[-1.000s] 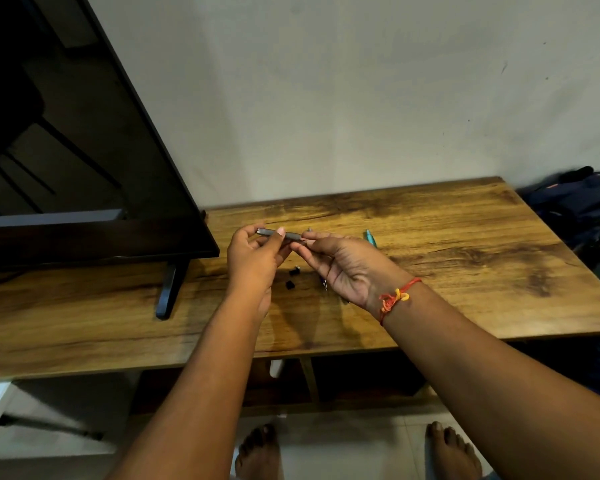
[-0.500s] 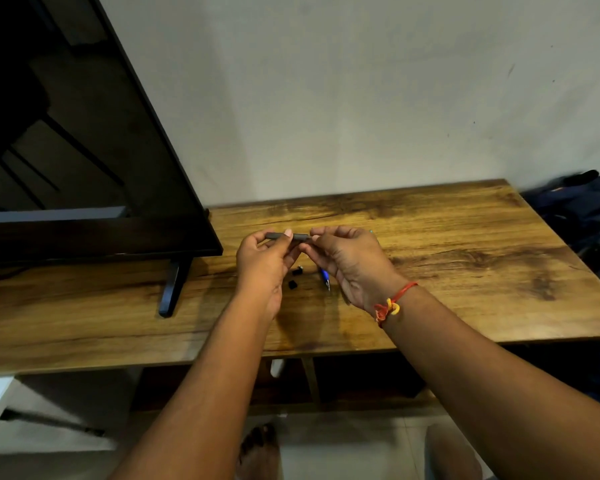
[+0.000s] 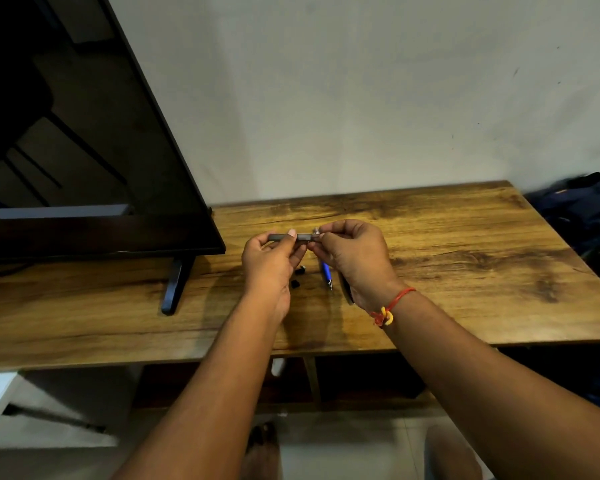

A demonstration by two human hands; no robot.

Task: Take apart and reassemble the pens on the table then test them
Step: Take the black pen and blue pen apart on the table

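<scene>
A pale wall backs the scene, and a dark TV fills the left, its foot standing on the wooden table. A dark blue bag lies off the table's right end. Both forearms reach in from below and meet above the middle of the table, close to the TV's lower right corner. The left hand has its fingers curled round a grey barrel, with the thumb pressed on top. The barrel lies level, running left to right, and its left tip sticks out just past the fingers. The right hand, with a red and yellow thread on its wrist, pinches the barrel's right end between thumb and fingertips. A small silvery bit shows there, but whether it is joined to the barrel cannot be told. The two hands nearly touch, and the barrel is held clear of the table between them. On the table below, a blue pen lies just beside the right hand, tip pointing toward the person. A darker pen lies mostly hidden under that hand. Two small black parts lie on the wood between the hands, near the blue pen and apart from each other.
</scene>
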